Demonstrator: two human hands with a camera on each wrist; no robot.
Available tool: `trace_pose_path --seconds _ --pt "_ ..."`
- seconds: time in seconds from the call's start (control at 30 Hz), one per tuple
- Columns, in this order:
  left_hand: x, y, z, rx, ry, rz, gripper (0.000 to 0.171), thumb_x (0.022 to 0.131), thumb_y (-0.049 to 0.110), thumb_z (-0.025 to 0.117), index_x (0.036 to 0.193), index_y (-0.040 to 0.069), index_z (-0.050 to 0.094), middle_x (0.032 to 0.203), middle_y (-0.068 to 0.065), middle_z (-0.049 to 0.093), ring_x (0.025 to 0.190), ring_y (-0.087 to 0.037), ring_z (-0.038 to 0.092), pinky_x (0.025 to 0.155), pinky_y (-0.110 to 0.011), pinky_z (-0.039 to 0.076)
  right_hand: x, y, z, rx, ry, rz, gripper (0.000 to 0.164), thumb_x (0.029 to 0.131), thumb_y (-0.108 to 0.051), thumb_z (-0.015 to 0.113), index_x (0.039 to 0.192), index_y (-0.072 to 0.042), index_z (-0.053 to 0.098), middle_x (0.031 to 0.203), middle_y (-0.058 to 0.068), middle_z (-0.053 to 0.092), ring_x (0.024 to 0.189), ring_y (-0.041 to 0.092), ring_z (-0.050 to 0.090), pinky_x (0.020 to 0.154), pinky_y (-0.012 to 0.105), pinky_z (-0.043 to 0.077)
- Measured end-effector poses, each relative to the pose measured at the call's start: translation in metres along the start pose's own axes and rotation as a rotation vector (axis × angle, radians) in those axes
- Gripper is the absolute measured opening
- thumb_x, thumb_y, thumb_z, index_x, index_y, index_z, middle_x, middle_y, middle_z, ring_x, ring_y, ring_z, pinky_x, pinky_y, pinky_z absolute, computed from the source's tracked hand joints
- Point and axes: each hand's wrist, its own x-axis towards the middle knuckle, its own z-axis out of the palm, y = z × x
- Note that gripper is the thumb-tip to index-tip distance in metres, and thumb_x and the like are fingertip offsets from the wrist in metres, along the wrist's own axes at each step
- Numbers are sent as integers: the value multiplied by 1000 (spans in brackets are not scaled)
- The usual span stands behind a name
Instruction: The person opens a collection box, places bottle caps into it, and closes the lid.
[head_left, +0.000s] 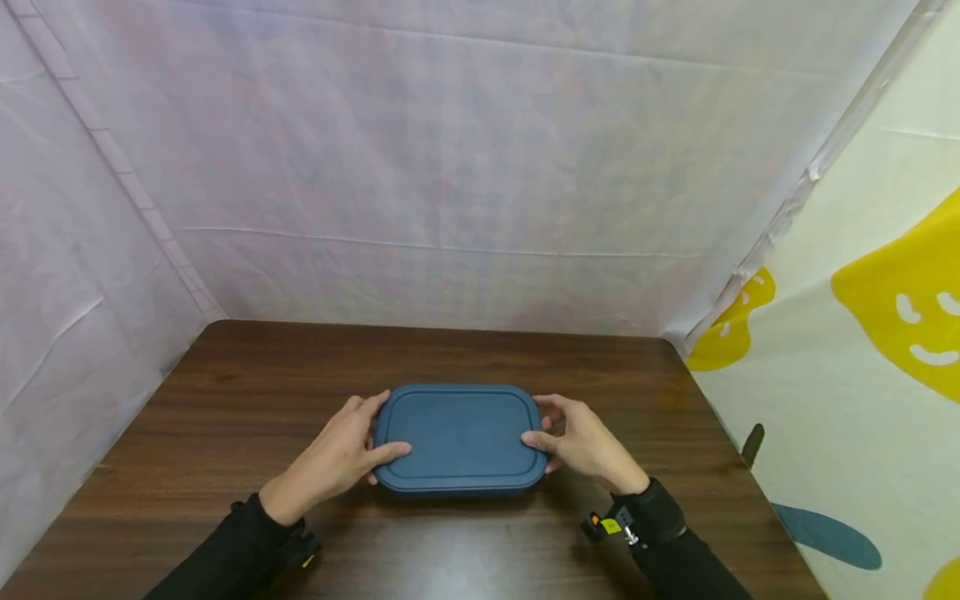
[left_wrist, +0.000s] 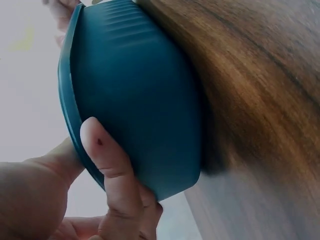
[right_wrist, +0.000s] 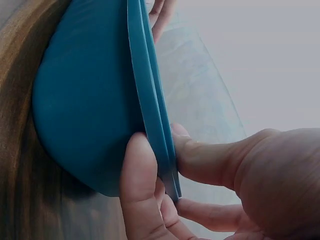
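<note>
A blue rectangular food container with rounded corners and a lid sits level on the dark wooden table, or very slightly above it; I cannot tell which. My left hand grips its left end, thumb on top of the lid and fingers bent round the side. At the opposite end my right hand pinches the rim, its thumb also on the lid. Both wrist views show fingers under the lid's edge against the container's side wall. The lid lies along the rim in the right wrist view. The contents are hidden.
The brown wood-grain table reaches back to a whitish cloth wall. Another pale cloth stands on the left. On the right hangs a curtain with yellow smiling shapes. Dark sleeves and wrist-worn devices are on both arms.
</note>
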Motion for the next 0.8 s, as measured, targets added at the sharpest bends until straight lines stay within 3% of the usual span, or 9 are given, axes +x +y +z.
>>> trace_pose_path --seconds 0.17,0.33,0.4,0.5,0.6,0.8 --pt "1 2 1 4 -7 -14 103 106 36 87 180 -7 30 144 -30 54 63 -17 68 66 -25 59 0 -1 0 -24 -12 -22 71 106 -11 86 168 2 55 112 17 66 69 18 75 69 50 73" --pt "0 3 0 38 -2 1 103 106 39 86 180 -6 31 146 -30 54 65 -15 66 69 -27 59 0 -1 0 -46 -5 -30 69 106 -11 86 167 2 56 111 17 67 69 18 75 68 49 72" --pt "0 3 0 81 16 27 102 107 44 85 179 -7 33 147 -30 56 78 -19 70 78 -32 62 -1 -2 1 -106 18 -41 69 106 -16 87 167 1 57 115 17 71 71 17 75 68 44 71" --pt "0 2 3 144 53 68 101 108 50 82 179 -5 35 156 -33 54 114 -37 76 97 -49 66 -2 -2 3 -251 62 -104 71 106 -26 88 166 0 59 132 20 73 93 24 80 82 45 71" --pt "0 4 7 199 93 103 98 109 52 80 180 0 37 171 -36 45 149 -55 62 113 -66 62 -1 -3 10 -405 117 -203 73 107 -32 87 166 1 59 144 23 70 115 28 77 96 46 67" --pt "4 17 19 326 131 209 88 112 55 75 179 8 44 185 -30 36 163 -59 48 117 -76 56 4 -9 25 -541 138 -329 79 110 -37 83 174 -2 51 167 24 58 148 39 65 121 57 59"
